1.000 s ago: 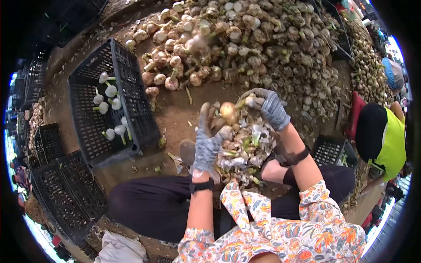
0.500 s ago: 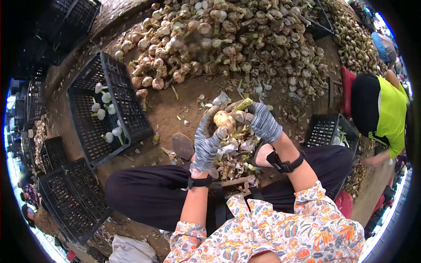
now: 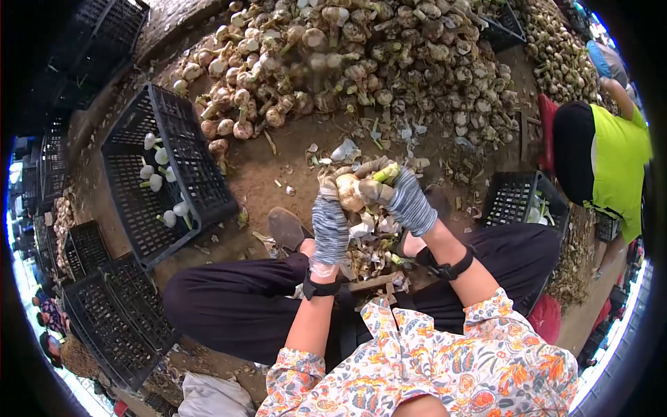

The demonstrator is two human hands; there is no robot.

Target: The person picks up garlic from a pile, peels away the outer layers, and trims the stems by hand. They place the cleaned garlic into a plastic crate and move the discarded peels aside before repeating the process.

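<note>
Both of my hands wear grey striped gloves and meet over the peelings between my legs. A brownish garlic bulb [image 3: 351, 193] is held between them, its green stem pointing up to the right. My left hand [image 3: 329, 215] closes on the bulb's left side. My right hand [image 3: 406, 198] is wrapped round the stem and the bulb's right side. Loose skins [image 3: 365, 260] lie on the ground below the hands.
A large heap of garlic [image 3: 417, 62] lies ahead. A black crate [image 3: 149, 229] with several white bulbs stands at the left, another crate [image 3: 511, 201] at the right. Stacked crates [image 3: 118, 313] sit lower left. A person in a yellow top [image 3: 618, 160] is at the right.
My left hand has turned more upright along the bulb's left side, and my right hand has shifted slightly down and left. The person at the right has moved an arm.
</note>
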